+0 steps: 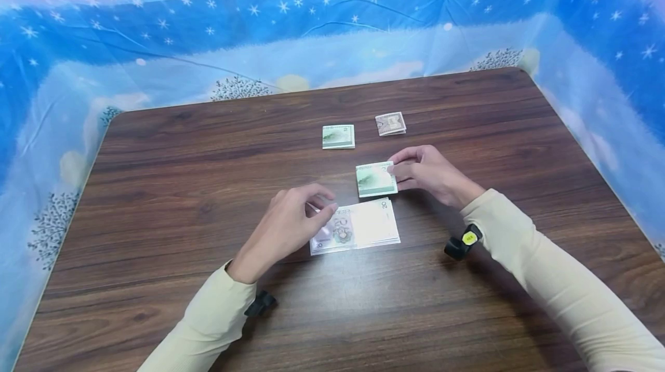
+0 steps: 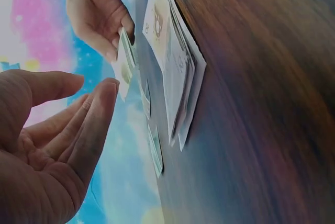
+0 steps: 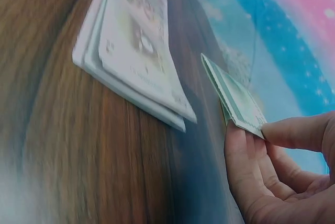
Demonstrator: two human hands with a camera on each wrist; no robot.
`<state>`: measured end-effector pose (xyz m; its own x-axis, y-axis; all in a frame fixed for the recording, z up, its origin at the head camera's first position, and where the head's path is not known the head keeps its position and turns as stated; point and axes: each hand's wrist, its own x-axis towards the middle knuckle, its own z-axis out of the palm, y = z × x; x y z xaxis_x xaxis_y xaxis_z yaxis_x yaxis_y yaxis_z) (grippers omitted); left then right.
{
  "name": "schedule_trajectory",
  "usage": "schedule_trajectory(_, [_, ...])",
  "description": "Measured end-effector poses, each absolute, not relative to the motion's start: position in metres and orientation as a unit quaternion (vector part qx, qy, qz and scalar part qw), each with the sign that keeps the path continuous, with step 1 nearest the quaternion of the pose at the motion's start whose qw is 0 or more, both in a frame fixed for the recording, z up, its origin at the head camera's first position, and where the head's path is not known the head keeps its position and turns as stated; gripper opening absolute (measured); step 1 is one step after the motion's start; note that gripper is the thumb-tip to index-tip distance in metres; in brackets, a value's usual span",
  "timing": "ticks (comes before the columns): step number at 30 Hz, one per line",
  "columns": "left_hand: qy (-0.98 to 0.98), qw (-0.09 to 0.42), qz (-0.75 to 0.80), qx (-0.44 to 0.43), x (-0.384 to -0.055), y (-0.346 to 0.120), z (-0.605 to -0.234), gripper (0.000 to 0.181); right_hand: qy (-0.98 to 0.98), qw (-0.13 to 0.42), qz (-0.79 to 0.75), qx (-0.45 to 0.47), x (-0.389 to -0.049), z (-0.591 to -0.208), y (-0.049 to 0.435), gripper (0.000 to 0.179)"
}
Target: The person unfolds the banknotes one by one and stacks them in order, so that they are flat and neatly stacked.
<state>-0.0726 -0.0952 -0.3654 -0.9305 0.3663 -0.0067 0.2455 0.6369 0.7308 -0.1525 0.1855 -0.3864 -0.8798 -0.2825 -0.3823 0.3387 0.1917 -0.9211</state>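
My right hand (image 1: 433,177) pinches a folded green banknote (image 1: 375,180) at its right edge, thumb on top and fingers beneath. The right wrist view shows that folded note (image 3: 235,96) raised over the table, its layers slightly parted. My left hand (image 1: 293,219) hovers at the left end of a small stack of banknotes (image 1: 371,224) marked 20. In the left wrist view the left hand's thumb and fingers (image 2: 97,130) are apart with nothing between them. The stack (image 2: 178,77) lies on the table just beyond, its layers a little fanned.
Farther back on the brown wooden table (image 1: 208,158) lie another folded green banknote (image 1: 338,137) and a folded brownish banknote (image 1: 391,123). A blue and pink snowflake-patterned cloth (image 1: 322,14) hangs behind and along the sides of the table.
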Motion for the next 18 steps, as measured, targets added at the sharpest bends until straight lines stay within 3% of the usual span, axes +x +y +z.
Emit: schedule_trajectory(18, [0.884,0.061,0.421,0.195,-0.074,-0.082,-0.367,0.026,0.713,0.280,-0.643,-0.019,-0.129,-0.378,0.143,0.028])
